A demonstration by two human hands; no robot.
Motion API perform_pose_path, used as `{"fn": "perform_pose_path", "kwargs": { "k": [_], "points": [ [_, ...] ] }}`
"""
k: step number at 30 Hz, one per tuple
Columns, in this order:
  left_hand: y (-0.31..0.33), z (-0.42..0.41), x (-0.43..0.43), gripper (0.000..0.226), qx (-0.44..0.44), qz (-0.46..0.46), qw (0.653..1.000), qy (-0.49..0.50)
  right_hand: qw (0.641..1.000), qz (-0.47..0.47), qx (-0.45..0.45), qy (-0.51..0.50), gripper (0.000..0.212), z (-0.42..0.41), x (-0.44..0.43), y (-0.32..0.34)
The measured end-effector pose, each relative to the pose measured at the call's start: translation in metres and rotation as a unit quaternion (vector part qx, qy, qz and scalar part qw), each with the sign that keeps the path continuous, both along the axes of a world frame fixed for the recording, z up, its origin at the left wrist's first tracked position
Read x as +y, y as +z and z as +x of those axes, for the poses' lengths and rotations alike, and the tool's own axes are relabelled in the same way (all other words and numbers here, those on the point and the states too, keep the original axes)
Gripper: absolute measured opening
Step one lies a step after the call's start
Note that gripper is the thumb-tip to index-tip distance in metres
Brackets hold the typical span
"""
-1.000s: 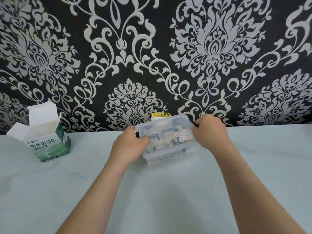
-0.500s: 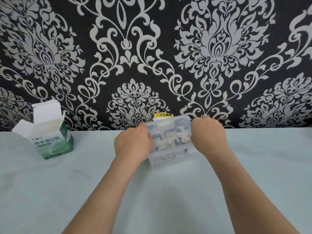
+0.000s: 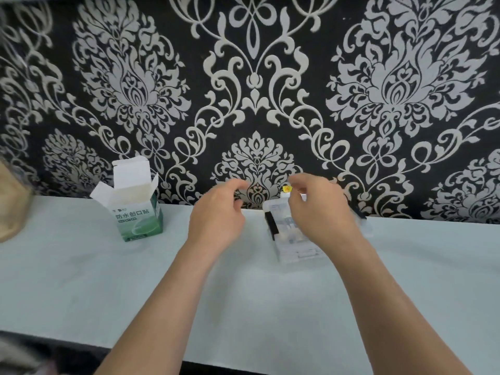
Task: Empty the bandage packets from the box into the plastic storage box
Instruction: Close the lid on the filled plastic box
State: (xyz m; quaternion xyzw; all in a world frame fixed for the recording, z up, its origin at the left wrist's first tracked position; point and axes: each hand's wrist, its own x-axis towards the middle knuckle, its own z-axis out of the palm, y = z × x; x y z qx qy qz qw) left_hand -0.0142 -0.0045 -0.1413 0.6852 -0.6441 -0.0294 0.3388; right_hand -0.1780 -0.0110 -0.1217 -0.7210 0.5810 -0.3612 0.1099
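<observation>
Black wallpaper (image 3: 254,77) with big silver flourishes fills the back, and below it runs the pale worktop (image 3: 81,280). Both bare forearms reach in from the near edge.

The left hand (image 3: 216,215) hangs above the worktop just left of the plastic box. Its fingers (image 3: 238,186) are loosely curled, with nothing in them and touching nothing.

The right hand (image 3: 322,209) sits over the plastic box and covers most of its top. Its fingers (image 3: 296,182) bend down toward the far edge, but the blur there is too strong to tell whether they grip anything.

Over on the left stands the cardboard box (image 3: 138,217), green and white and upright, well apart from both hands. Its top flaps are spread open and the white lining shows; what lies inside cannot be seen from here.

The plastic box (image 3: 297,253) rests on the worktop close to the wall. It is clear-walled, with pale shapes showing dimly through it, too blurred to name. A black latch (image 3: 271,223) runs down its left end. A small yellow label (image 3: 286,188) peeks up at its far edge, just beside the right fingertips.
</observation>
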Motion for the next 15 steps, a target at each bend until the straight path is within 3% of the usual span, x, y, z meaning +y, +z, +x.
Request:
{"fn": "perform_pose_path", "kwargs": {
  "k": [3,6,12,15],
  "points": [
    [0.008,0.045,0.011,0.052,-0.044,-0.029,0.997,0.058,0.993,0.042,-0.07,0.084,0.031,0.045,0.001,-0.005],
    [0.009,0.094,0.017,0.048,-0.073,-0.034,0.986,0.145,0.974,0.114,-0.116,0.159,0.037,0.086,-0.002,-0.016],
    [-0.017,0.156,0.011,0.042,-0.205,0.155,0.946,0.197,0.927,0.261,-0.107,0.247,0.069,0.155,-0.006,-0.031],
    [-0.02,0.167,0.011,0.03,-0.222,0.097,0.952,0.185,0.907,0.293,-0.118,0.277,0.083,0.177,-0.011,-0.031]
  ]
}}
